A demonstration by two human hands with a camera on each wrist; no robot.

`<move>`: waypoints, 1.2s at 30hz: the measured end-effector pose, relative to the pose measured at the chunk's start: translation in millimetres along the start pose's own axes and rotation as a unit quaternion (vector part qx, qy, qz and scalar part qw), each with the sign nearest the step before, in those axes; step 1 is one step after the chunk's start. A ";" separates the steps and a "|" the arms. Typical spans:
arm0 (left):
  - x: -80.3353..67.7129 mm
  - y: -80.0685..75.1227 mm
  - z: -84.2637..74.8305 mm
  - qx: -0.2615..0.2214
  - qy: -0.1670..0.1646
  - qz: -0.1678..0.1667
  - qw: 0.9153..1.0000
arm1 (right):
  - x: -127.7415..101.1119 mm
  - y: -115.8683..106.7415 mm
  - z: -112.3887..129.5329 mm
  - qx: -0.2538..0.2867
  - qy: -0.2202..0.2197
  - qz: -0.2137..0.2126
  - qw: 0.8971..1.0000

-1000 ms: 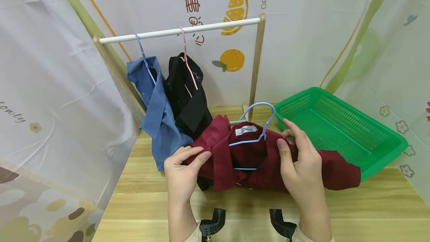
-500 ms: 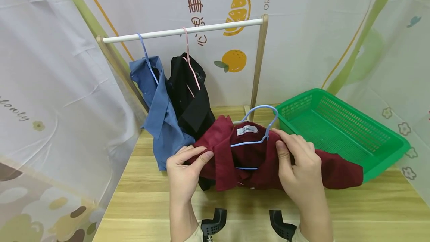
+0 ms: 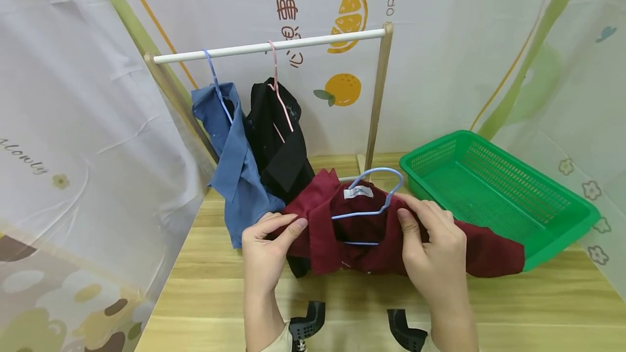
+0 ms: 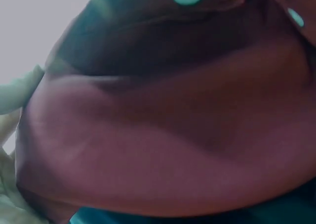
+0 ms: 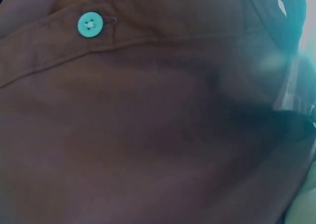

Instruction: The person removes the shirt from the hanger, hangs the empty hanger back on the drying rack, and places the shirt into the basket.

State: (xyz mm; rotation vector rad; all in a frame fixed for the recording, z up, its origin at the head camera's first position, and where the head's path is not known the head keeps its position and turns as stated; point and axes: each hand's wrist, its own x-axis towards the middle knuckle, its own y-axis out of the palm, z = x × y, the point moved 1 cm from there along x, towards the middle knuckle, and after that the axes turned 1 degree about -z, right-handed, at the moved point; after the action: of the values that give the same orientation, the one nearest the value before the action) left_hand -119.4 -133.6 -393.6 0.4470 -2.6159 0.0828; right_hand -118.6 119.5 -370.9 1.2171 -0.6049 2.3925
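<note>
Has brought the right hand's [image 3: 434, 246] raised fingers down onto the burgundy shirt [image 3: 324, 235] since a second ago. Has let the blue hanger's [image 3: 359, 214] hook [image 3: 380, 170] sink lower and flatter, nearer the white label [image 3: 358, 192].

The shirt [image 3: 324, 240] is maroon (its hanger [image 3: 359, 214], blue), the basket [image 3: 525, 178] green.

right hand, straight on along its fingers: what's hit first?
Past the maroon shirt that the right hand pinches, likely the shirt's blue hanger hook, just ahead; depth is unclear, so it may miss.
</note>
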 end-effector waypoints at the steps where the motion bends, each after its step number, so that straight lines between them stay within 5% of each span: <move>1: 0.0 -1.7 0.4 0.001 -0.001 0.004 1.000 | -0.1 0.1 1.3 0.003 0.007 0.000 1.000; 10: 5.1 -8.2 2.5 -0.024 0.015 0.011 1.000 | 4.4 -3.1 4.3 0.016 0.019 -0.028 0.999; 17: 8.8 -8.4 -0.5 0.034 -0.036 -0.037 0.998 | 8.9 -11.6 2.4 0.020 0.039 -0.058 0.997; 25: 7.1 -6.1 -10.4 0.140 -0.117 -0.083 0.980 | 9.8 -20.1 1.7 0.022 0.039 -0.069 0.997; 36: 4.9 4.9 -21.7 -0.002 -0.180 -0.127 0.975 | 11.6 -29.1 -6.6 0.016 0.010 -0.032 0.999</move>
State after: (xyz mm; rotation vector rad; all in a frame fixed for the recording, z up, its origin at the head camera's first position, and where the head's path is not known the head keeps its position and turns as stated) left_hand -115.3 -127.4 -372.0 0.8628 -2.8804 -0.0987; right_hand -114.3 148.9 -359.0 1.2047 -0.5158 2.3668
